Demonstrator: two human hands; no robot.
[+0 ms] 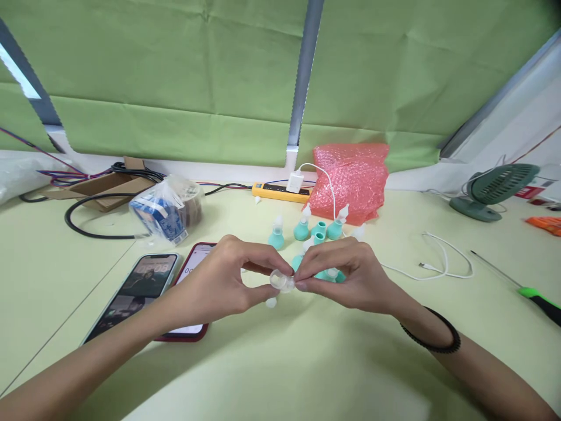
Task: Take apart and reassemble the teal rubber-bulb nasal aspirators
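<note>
Between the fingertips of both hands is a small clear plastic cup-like piece (279, 280), its round opening turned to the left. My left hand (228, 280) pinches it with thumb and fingers on the wide end. On its narrow right end, my right hand (346, 272) closes thumb and forefinger; whether a second small part sits there I cannot tell. Just behind the hands stand several teal squeeze bulbs (276, 240), some topped with clear and white tips, others open at the top. My right hand hides part of this group. A small white tip (270, 303) lies below the clear piece.
Two phones, one pale-edged (146, 278) and one red-cased (197, 252), lie at left. Behind stand a plastic-wrapped blue package (162, 210), yellow power strip (272, 192) and pink bubble wrap (350, 175). At right are a white cable (447, 260), screwdriver (530, 291) and green fan (499, 184).
</note>
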